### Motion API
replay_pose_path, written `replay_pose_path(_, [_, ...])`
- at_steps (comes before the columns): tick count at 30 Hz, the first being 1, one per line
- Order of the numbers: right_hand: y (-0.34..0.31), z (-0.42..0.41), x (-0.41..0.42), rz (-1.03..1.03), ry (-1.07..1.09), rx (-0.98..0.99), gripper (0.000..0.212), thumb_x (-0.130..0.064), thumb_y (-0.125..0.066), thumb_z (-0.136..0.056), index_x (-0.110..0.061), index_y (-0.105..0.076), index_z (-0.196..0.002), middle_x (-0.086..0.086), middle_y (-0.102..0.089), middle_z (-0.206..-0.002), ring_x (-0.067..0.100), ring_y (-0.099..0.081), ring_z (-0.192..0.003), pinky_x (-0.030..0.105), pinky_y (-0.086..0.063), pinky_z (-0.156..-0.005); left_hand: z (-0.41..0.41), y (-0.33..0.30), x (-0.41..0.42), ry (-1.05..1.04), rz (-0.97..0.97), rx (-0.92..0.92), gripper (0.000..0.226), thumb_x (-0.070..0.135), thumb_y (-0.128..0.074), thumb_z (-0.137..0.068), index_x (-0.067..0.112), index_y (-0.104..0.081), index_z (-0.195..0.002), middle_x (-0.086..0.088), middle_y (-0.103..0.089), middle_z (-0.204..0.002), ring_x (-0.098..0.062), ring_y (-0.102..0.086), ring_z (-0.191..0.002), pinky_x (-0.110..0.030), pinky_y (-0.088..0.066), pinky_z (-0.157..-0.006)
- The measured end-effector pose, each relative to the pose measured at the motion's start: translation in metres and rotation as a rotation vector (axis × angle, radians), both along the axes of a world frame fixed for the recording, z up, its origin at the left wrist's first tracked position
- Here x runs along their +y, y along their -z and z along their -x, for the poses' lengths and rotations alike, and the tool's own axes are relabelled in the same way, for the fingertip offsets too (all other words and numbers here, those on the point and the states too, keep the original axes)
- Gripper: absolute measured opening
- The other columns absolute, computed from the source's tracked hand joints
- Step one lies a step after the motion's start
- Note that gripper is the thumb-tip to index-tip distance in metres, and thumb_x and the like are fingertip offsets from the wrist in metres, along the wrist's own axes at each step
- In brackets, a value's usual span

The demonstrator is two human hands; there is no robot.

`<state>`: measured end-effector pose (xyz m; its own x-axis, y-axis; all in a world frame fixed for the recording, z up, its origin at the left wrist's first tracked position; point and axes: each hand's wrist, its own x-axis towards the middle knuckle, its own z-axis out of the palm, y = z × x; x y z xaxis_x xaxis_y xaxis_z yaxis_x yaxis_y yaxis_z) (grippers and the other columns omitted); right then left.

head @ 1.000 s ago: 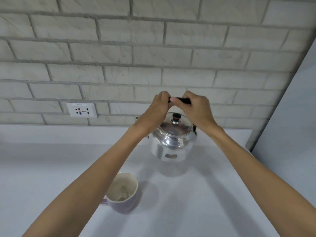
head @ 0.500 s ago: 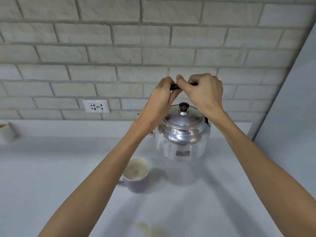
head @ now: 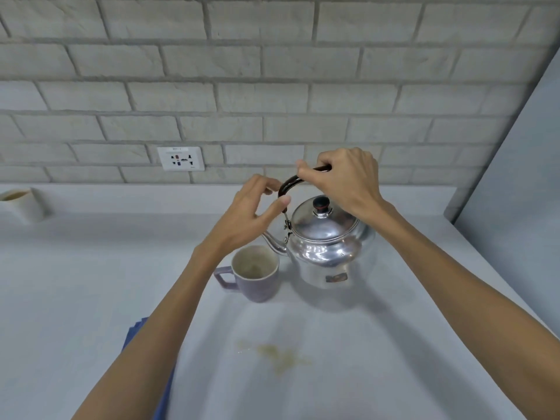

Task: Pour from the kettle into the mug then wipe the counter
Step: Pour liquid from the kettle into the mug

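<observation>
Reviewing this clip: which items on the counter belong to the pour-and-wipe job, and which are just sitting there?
Belongs to the job:
kettle, handle gripped by the right hand
purple mug, beside the spout
brownish spill on the counter
blue cloth, partly hidden under the left forearm; probably the wiper

Just lying about:
white container at far left
wall socket

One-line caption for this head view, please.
Right hand grips the kettle handle beside a purple mug; left hand open.
</observation>
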<state>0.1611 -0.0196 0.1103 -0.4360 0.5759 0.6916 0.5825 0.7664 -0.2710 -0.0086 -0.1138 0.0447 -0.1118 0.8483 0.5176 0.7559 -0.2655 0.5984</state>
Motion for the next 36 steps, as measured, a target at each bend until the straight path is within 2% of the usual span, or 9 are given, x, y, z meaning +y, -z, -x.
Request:
replay_pose_path(2, [0.003, 0.003, -0.002, -0.022, -0.004, -0.053, 0.057, -0.052, -0.057, -0.079, -0.014, -0.033, -0.044, -0.001, -0.019, -0.04, 0.017, -0.02, -0.045, 0.026, -0.019, -0.044, 0.013, 0.022, -0.005, -0.079, -0.014, -0.097, 0.03, 0.053, -0.043, -0.092, 0.028, -0.056, -0.103, 0.011, -0.055, -0.107, -0.003, -0.053, -0.105, -0.029, -0.041, -0.092])
replay_pose_path(5, [0.008, 0.008, -0.003, -0.042, -0.019, -0.134, 0.059, -0.051, -0.057, -0.078, -0.016, -0.024, -0.045, -0.002, -0.018, -0.04, 0.016, -0.019, -0.045, 0.027, -0.019, -0.046, 0.032, 0.056, -0.011, -0.252, -0.014, -0.272, 0.03, 0.044, -0.041, -0.096, 0.022, -0.061, -0.101, 0.007, -0.056, -0.106, -0.004, -0.055, -0.097, -0.025, -0.044, -0.085])
replay_pose_path(10, [0.013, 0.015, -0.002, -0.088, -0.017, -0.235, 0.057, -0.055, -0.055, -0.076, -0.015, -0.03, -0.044, -0.002, -0.02, -0.038, 0.02, -0.024, -0.044, 0.024, -0.018, -0.045, 0.046, 0.11, -0.025, -0.413, 0.108, -0.493, 0.032, 0.037, -0.038, -0.098, 0.021, -0.065, -0.092, -0.001, -0.058, -0.108, -0.013, -0.058, -0.096, -0.023, -0.041, -0.08])
replay_pose_path(14, [0.011, 0.02, -0.002, -0.137, -0.029, -0.291, 0.054, -0.054, -0.054, -0.077, -0.014, -0.037, -0.046, -0.001, -0.022, -0.039, 0.021, -0.025, -0.045, 0.024, -0.019, -0.046, 0.043, 0.133, -0.035, -0.457, 0.178, -0.603, 0.034, 0.036, -0.038, -0.098, 0.019, -0.065, -0.085, -0.004, -0.062, -0.103, -0.018, -0.061, -0.091, -0.033, -0.047, -0.082])
replay_pose_path(19, [0.009, 0.02, -0.001, -0.183, -0.032, -0.352, 0.053, -0.052, -0.054, -0.078, -0.014, -0.035, -0.046, -0.003, -0.015, -0.038, 0.022, -0.023, -0.045, 0.024, -0.016, -0.046, 0.036, 0.146, -0.038, -0.444, 0.175, -0.732, 0.039, 0.029, -0.038, -0.099, 0.013, -0.058, -0.07, -0.007, -0.06, -0.074, -0.014, -0.058, -0.064, -0.015, -0.049, -0.047])
replay_pose_path(23, [0.009, 0.019, 0.0, -0.192, -0.034, -0.383, 0.053, -0.055, -0.05, -0.077, -0.013, -0.036, -0.047, -0.002, -0.016, -0.039, 0.022, -0.023, -0.044, 0.024, -0.016, -0.046, 0.038, 0.151, -0.035, -0.449, 0.179, -0.767, 0.042, 0.027, -0.039, -0.098, 0.013, -0.047, -0.06, -0.007, -0.054, -0.064, -0.016, -0.054, -0.057, -0.029, -0.055, -0.056])
replay_pose_path(27, [0.008, 0.018, -0.001, -0.207, -0.055, -0.406, 0.055, -0.056, -0.05, -0.077, -0.012, -0.035, -0.047, -0.004, -0.013, -0.039, 0.022, -0.022, -0.043, 0.022, -0.012, -0.046, 0.038, 0.154, -0.033, -0.436, 0.154, -0.795, 0.041, 0.022, -0.042, -0.095, 0.012, -0.04, -0.055, -0.007, -0.046, -0.057, -0.003, -0.046, -0.042, -0.015, -0.047, -0.044])
replay_pose_path(32, [0.004, 0.017, -0.001, -0.235, -0.07, -0.428, 0.055, -0.053, -0.055, -0.079, -0.013, -0.033, -0.047, -0.005, -0.01, -0.04, 0.021, -0.02, -0.044, 0.022, -0.011, -0.046, 0.042, 0.155, -0.031, -0.388, 0.185, -0.792, 0.034, 0.02, -0.045, -0.09, 0.005, -0.037, -0.06, -0.013, -0.035, -0.063, -0.019, -0.035, -0.059, -0.017, -0.044, -0.046])
replay_pose_path(36, [0.001, 0.016, -0.001, -0.236, -0.07, -0.438, 0.056, -0.052, -0.057, -0.08, -0.012, -0.035, -0.047, -0.005, -0.01, -0.04, 0.021, -0.02, -0.044, 0.022, -0.011, -0.046, 0.044, 0.156, -0.029, -0.364, 0.201, -0.794, 0.035, 0.015, -0.047, -0.086, -0.003, -0.032, -0.06, -0.012, -0.032, -0.065, -0.024, -0.027, -0.064, -0.015, -0.037, -0.043])
